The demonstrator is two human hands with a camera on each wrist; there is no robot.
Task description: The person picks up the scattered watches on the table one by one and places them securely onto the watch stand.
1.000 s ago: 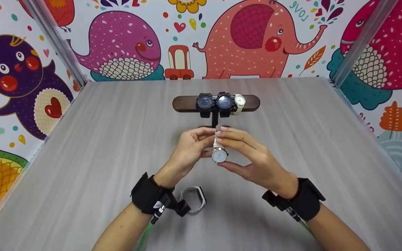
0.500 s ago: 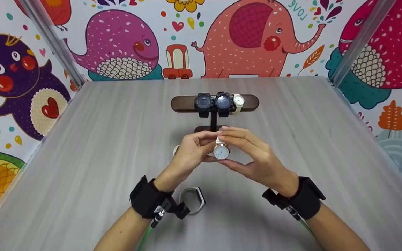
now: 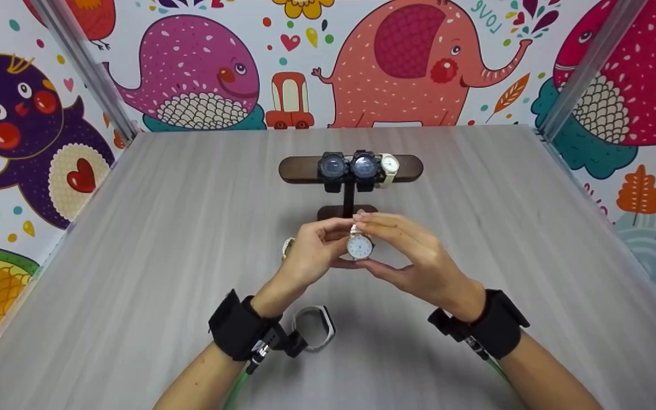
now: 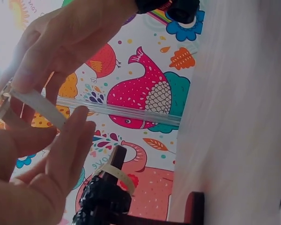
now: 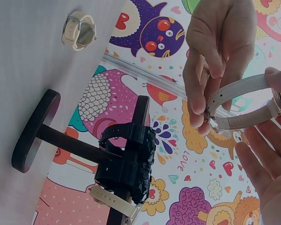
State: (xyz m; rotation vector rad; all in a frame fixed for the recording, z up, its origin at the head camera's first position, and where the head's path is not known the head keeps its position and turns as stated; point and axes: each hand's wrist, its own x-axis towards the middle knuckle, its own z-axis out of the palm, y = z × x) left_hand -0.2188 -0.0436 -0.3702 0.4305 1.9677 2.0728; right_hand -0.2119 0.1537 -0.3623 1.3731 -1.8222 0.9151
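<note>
Between the two hands, above the worktop point(image 3: 191, 216), is a white-strapped watch point(image 3: 360, 247), its dial facing the head camera. The left hand point(image 3: 312, 251) pinches the strap in its fingers near the buckle point(image 5: 212, 121); the right hand point(image 3: 422, 253) grasps the watch between fingers and thumb. Beyond, a dark stand point(image 3: 298, 169) bears two black watches point(image 3: 333, 166) and a cream watch point(image 3: 389, 164). Nearer the person lies a pale band point(image 3: 329, 329).

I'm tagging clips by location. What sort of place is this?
Probably a recording booth, though I can't be certain: cartoon-printed walls border the table at its far edge and both sides, and the cabled wristbands hint at filming.
</note>
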